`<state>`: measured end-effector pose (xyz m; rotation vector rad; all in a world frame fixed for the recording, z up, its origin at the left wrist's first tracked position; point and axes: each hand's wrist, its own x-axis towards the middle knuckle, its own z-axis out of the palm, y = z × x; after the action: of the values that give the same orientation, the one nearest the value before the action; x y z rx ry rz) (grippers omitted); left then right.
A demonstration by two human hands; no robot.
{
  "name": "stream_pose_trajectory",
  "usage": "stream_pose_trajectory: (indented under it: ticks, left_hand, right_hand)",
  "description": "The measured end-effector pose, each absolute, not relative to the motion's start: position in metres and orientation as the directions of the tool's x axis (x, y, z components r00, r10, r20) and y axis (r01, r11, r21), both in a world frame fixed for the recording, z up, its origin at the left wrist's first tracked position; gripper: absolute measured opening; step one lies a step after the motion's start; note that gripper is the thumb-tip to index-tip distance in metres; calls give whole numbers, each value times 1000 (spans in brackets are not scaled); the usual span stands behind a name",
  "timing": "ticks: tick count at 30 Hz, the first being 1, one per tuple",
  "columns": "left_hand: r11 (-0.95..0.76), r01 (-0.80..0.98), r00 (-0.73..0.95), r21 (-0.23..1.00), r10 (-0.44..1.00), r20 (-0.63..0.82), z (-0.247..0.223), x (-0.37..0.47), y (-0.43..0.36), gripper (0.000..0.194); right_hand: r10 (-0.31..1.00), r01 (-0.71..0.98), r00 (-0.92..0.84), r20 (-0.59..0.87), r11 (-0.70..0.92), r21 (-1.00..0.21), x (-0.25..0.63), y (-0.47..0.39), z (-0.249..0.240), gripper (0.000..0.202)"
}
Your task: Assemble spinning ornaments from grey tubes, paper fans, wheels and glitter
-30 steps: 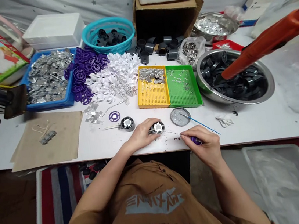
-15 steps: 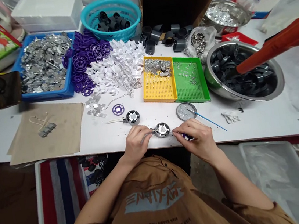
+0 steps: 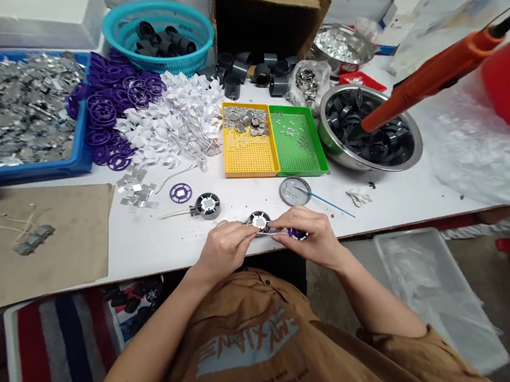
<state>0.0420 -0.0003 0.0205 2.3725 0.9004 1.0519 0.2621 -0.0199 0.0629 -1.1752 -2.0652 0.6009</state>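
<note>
At the table's front edge a round black-and-grey housing (image 3: 259, 221) with a white spoked face sits between my hands. My left hand (image 3: 227, 246) is closed at its left side, thumb and fingers pinching a thin white wire (image 3: 273, 233). The wire runs across below the housing towards my right hand (image 3: 307, 234). That hand is closed too, its fingertips at the housing's right rim, with a purple spoked ring (image 3: 298, 233) held under its fingers. A second round housing (image 3: 208, 206) with a wire lies to the left, near a loose purple ring (image 3: 181, 193).
Behind stand a yellow tray (image 3: 251, 163) and a green tray (image 3: 303, 162) with small metal parts. A shallow dish (image 3: 295, 191) holds a blue stick (image 3: 333, 204). A steel bowl (image 3: 414, 156) is at right, under an orange tool (image 3: 434, 80). A blue bin (image 3: 83, 153) stands left.
The view has shifted, so the table's things appear further left. My hands have come closer together around the housing, and the white wire now stretches across below it.
</note>
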Motion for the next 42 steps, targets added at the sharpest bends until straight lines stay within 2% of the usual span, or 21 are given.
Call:
stream_pose_trajectory:
  ticks: [6,10,13,19,26,30,33,37,42]
  left_hand:
    - [-699,574,500,426,711,494,24,50,-6,14]
    - [-750,578,568,320,652,502,28,56,-6,16]
    - [-765,560,590,318,638,495,28,59,-7,16]
    - [-706,527,507,474,708,491,25,59,-7,19]
    - [-637,454,413,623,770,486,23,53,-5,12]
    - [-525,468,287,711,851,439,19,43,-4,23]
    - [-488,457,260,743,873,413,15,41,-5,18]
    - [-462,353,262,814,884,388,16,46,-6,9]
    - [-347,174,303,922,909,286,21,42,-2,9]
  right_hand:
    - [856,503,-404,321,502,-704,254,-15,56,25]
    - [850,523,-414,326,515,-679,250,-16,54,25]
    - [838,534,-414,356,540,-651,250,-17,53,21]
    - [842,590,-388,374,539,-601,250,-16,52,8]
    - [838,628,-386,387,545,-555,249,-14,51,7]
    - [851,664,-377,367,524,-533,256,-11,53,6]
    - [850,683,-402,341,526,-507,259,-9,59,6]
    - [840,671,-427,335,543,-505,258,-9,68,7]
    - [842,665,-417,341,539,-517,258,-8,67,13]
